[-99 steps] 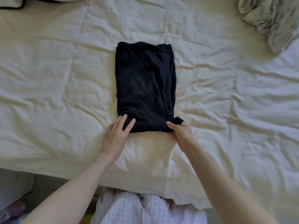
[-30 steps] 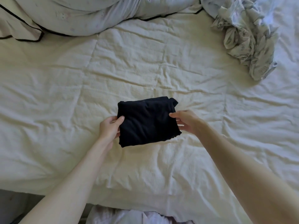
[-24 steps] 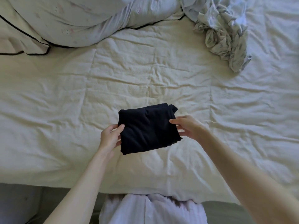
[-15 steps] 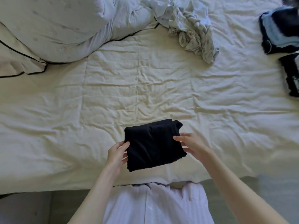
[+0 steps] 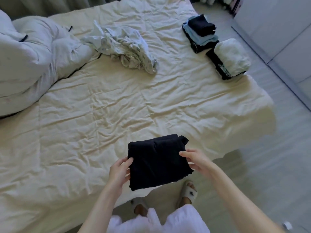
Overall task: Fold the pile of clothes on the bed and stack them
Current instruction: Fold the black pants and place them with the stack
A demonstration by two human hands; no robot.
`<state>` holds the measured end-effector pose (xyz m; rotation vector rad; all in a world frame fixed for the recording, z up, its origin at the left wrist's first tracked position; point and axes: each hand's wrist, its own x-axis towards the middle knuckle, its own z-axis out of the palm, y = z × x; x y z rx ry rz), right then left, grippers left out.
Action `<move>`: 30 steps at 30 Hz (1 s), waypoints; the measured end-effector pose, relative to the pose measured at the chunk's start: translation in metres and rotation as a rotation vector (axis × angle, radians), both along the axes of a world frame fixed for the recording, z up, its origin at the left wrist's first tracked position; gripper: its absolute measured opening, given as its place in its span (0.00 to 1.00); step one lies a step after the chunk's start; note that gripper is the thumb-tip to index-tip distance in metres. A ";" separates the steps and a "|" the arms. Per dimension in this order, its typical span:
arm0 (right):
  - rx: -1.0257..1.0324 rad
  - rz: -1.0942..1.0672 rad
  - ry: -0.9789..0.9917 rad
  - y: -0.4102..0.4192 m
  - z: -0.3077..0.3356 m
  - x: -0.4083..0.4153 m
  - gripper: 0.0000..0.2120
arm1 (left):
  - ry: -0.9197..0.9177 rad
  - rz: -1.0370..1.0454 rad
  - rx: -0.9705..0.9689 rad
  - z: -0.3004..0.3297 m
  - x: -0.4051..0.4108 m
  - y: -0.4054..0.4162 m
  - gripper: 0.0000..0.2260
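Observation:
A folded black garment (image 5: pixel 158 161) is held in the air above the near edge of the bed (image 5: pixel 101 115). My left hand (image 5: pixel 120 172) grips its left side and my right hand (image 5: pixel 196 159) grips its right side. A crumpled pale patterned garment (image 5: pixel 124 46) lies unfolded at the far middle of the bed. At the far right corner stand two stacks of folded clothes: one of dark and light blue pieces (image 5: pixel 201 31), and beside it one with a white piece on a black piece (image 5: pixel 229 58).
A bunched white duvet (image 5: pixel 30 56) fills the far left of the bed. Pale floor (image 5: pixel 269 165) runs along the right side, with white cupboard doors (image 5: pixel 286 31) beyond. My feet in grey slippers (image 5: pixel 189 190) stand at the bed's edge.
The black garment went from a long rectangle on the bed to a compact fold lifted in both hands. The view has swung right, bringing the folded stacks and the floor into sight.

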<state>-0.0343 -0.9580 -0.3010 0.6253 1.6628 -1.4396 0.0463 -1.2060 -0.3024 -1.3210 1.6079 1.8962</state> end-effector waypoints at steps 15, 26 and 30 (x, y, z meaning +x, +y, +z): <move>0.081 -0.164 0.026 0.246 0.011 -0.113 0.09 | 0.031 -0.163 -0.002 0.011 -0.147 0.245 0.03; -0.038 -0.427 -0.041 0.276 -0.008 -0.240 0.05 | 0.146 -0.453 -0.209 -0.001 -0.352 0.277 0.07; -0.100 -0.548 -0.058 0.277 -0.010 -0.304 0.05 | 0.218 -0.553 -0.382 0.002 -0.447 0.290 0.06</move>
